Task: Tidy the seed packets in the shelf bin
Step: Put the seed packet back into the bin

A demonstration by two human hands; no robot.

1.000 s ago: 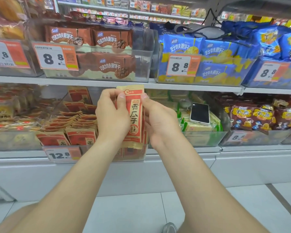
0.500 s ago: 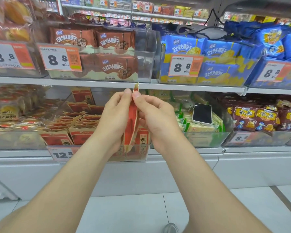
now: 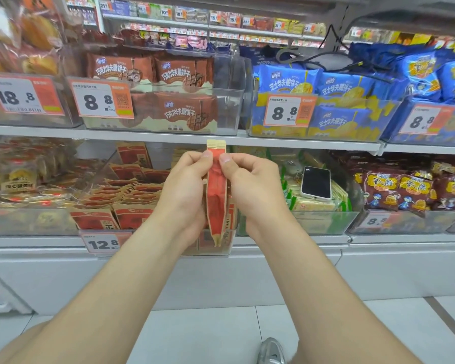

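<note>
A red and tan seed packet [image 3: 216,195] stands upright and edge-on between my two hands, in front of the clear shelf bin [image 3: 153,249]. My left hand [image 3: 185,189] pinches it from the left near the top. From the right, my right hand [image 3: 250,190] pinches the same packet. More red seed packets [image 3: 121,195] lie stacked flat in the left part of the bin, and two stand upright at its front [image 3: 111,219]. A further packet leans at the bin's back [image 3: 134,155]. The bin's right part is hidden behind my hands.
A white phone [image 3: 316,183] lies on green packets in the bin to the right. A 12.8 price tag [image 3: 103,243] hangs on the seed bin's front. The shelf above [image 3: 142,136] carries brown and blue biscuit bags. Dark red snack bags [image 3: 405,191] fill the far right bin.
The packet turned from face-on to edge-on between my hands, and my fingertips shifted up to pinch it near its top. The camera moved slightly closer.
</note>
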